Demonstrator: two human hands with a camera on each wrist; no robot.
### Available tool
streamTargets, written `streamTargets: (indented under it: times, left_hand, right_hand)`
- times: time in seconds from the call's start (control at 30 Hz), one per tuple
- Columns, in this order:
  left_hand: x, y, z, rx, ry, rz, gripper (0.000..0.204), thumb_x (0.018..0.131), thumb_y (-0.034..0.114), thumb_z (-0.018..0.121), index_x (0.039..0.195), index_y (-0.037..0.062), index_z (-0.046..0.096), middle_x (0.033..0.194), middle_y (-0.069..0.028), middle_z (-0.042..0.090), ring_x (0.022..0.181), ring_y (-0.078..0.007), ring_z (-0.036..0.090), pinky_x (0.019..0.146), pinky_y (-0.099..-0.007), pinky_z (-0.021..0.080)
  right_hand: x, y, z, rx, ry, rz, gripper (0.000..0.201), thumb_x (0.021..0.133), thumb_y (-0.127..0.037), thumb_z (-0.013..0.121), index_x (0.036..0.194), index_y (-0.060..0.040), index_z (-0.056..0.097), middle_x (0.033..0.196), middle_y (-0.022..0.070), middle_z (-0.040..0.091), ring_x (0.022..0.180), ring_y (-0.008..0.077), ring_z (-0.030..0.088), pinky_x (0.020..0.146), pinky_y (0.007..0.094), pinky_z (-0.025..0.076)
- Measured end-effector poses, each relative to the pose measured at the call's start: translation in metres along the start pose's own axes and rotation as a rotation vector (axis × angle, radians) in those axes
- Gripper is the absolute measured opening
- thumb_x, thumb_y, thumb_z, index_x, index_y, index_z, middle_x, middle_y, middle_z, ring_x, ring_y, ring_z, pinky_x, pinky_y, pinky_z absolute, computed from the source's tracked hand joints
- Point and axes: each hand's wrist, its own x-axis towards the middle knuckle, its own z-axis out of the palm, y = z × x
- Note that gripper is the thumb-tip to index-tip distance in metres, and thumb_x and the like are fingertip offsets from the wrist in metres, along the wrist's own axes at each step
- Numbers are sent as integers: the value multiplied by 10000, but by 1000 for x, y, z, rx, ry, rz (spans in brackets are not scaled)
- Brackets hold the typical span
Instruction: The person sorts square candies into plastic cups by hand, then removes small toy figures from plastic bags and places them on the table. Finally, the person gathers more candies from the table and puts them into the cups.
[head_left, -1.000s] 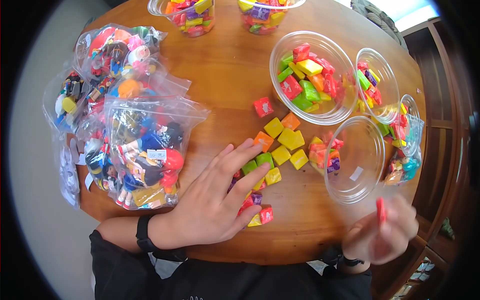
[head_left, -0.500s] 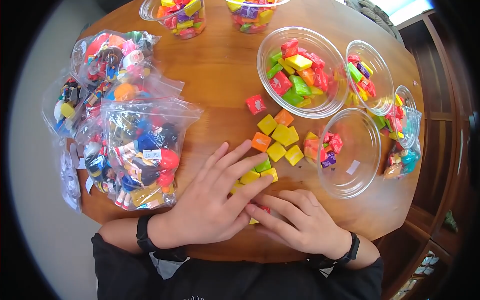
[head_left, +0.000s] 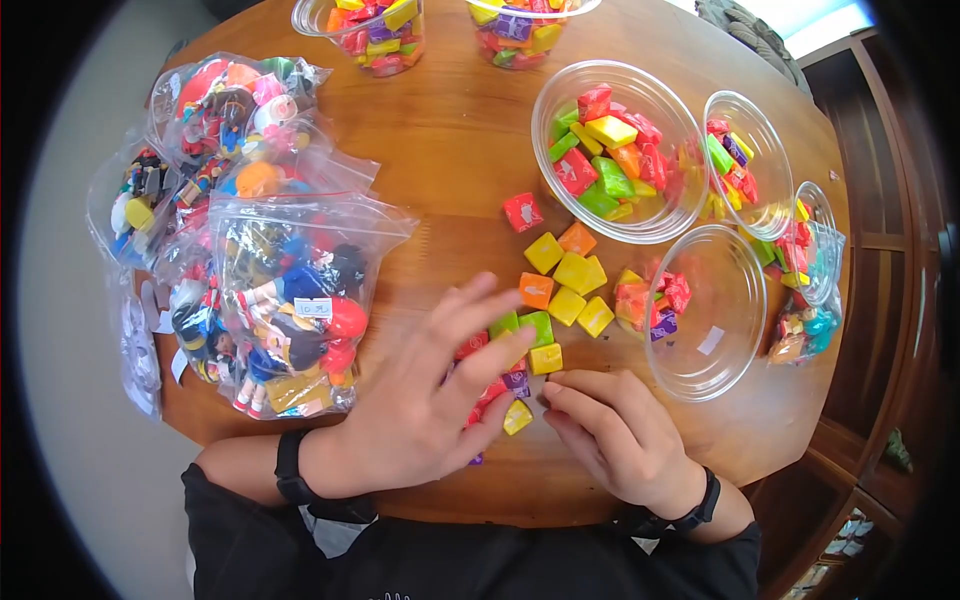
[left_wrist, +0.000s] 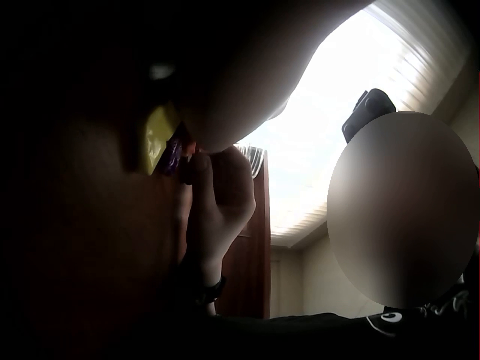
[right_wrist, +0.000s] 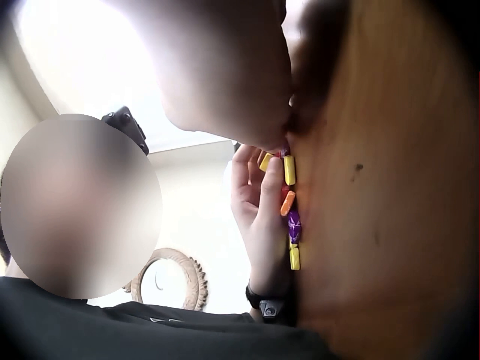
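Observation:
Wrapped square candies lie in a loose group on the wooden table, among them a yellow candy [head_left: 545, 358] and a green candy [head_left: 537, 328]. My left hand [head_left: 425, 385] spreads its fingers over the left part of the group, covering some red and purple pieces. My right hand [head_left: 630, 440] is just right of the group, thumb and index finger close together; whether a candy is between them cannot be told. A yellow candy [head_left: 517, 417] lies between the hands. In the right wrist view, a purple candy [right_wrist: 294, 226] and an orange candy [right_wrist: 288, 202] lie near the left hand [right_wrist: 259, 217].
A clear tub of candies [head_left: 620, 235] stands at upper right, with a tipped clear tub [head_left: 712, 385] below it and more tubs to the right. Two candy tubs stand at the far edge. Bags of small figures [head_left: 300, 270] cover the left side.
The right hand came in from the right, where it held a red candy, to the group, then drew back slightly. A red candy near the lower yellow one no longer shows. The left fingers lifted slightly.

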Motion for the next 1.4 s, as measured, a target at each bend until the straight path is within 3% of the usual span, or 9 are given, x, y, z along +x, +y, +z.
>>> streamTargets:
  times: [0.2,0.53,0.63,0.77,0.83,1.03,1.2,1.3,1.4]
  left_hand:
    - [-4,0,-3,151,11,-123,642,849,81,905,1418,44,611,1303,-177,614,1104,-357,617,941,-466,517]
    - [-5,-3,-1,131,-3,-65,535,888,46,886,1350,29,617,1272,-179,659,1091,-359,647,925,-441,526]
    - [-6,-3,1,91,15,-80,505,872,26,898,1292,33,617,1267,-189,689,1078,-363,657,914,-443,527]
    - [-9,-7,0,57,24,-71,455,857,-12,898,1200,49,605,1271,-197,701,1060,-364,667,904,-443,527]
    - [-9,-8,-1,55,17,-74,445,854,-21,895,1178,54,599,1278,-199,701,1057,-362,669,901,-442,528]
    - [-4,-8,-2,50,5,-29,447,847,-40,888,1159,61,584,1319,-206,693,1036,-332,672,876,-434,523]
    - [-7,-7,-3,9,11,-25,435,870,-9,882,1182,71,589,1335,-200,674,963,-290,650,857,-428,515]
    - [-6,-5,-2,-65,94,7,409,865,41,895,1193,90,656,1270,-122,707,941,-257,642,840,-421,512]
    - [-4,-10,-14,-42,18,229,350,847,102,899,1165,115,751,1161,-22,724,929,-227,645,820,-388,520]
  right_hand:
    - [2,2,-1,-2,6,9,441,883,-7,839,1309,34,734,1231,160,733,1003,302,757,829,380,623]
    - [0,1,-8,-23,-18,-4,422,812,92,860,1220,37,768,1179,173,757,867,311,729,741,383,591]
    - [-6,8,-16,-39,-16,-210,356,894,-37,791,1243,30,770,1217,196,755,949,271,755,781,360,623]
    - [-32,-5,-29,142,356,-412,244,910,-41,773,1151,-79,769,1264,117,749,1020,221,707,859,356,608]
    - [-55,13,-7,-36,896,-476,195,1025,-90,745,1125,-213,632,1035,15,599,906,212,578,797,359,557]
    - [-23,4,-48,-512,527,216,236,1003,-175,771,1204,-274,698,1256,30,614,1235,313,553,1091,438,458]
    - [-31,-1,-41,-510,566,102,242,982,-141,772,1155,-301,714,1243,52,630,1205,281,571,1077,425,476]
    - [-33,9,-39,-212,499,-310,246,945,-124,795,1161,-234,756,1164,68,688,1057,247,656,900,370,570]
    - [-21,4,-32,89,128,-276,270,932,-119,799,1201,-118,779,1097,77,738,867,229,706,698,335,593]
